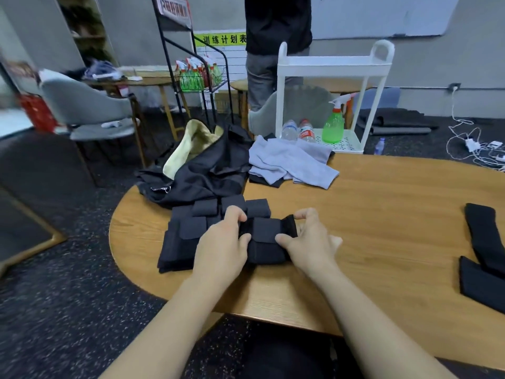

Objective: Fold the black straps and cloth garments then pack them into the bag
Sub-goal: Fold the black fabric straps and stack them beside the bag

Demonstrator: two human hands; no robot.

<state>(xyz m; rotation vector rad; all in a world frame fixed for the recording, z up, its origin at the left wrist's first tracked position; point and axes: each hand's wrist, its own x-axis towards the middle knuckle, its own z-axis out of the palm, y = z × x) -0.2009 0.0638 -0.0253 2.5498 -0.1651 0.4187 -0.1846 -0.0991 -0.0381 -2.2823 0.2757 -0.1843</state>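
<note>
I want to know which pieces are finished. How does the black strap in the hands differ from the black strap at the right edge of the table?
The held strap is folded into a compact bundle; the right strap lies long and unfolded. The left hand and right hand grip the held strap; nothing touches the right strap. Both are black and rest on the wooden table.

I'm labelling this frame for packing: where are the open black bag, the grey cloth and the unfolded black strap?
black bag (207, 170), head view, dark outer side.
grey cloth (292, 162), head view, middle of the pile.
unfolded black strap (483, 236), head view, upper band.
</note>
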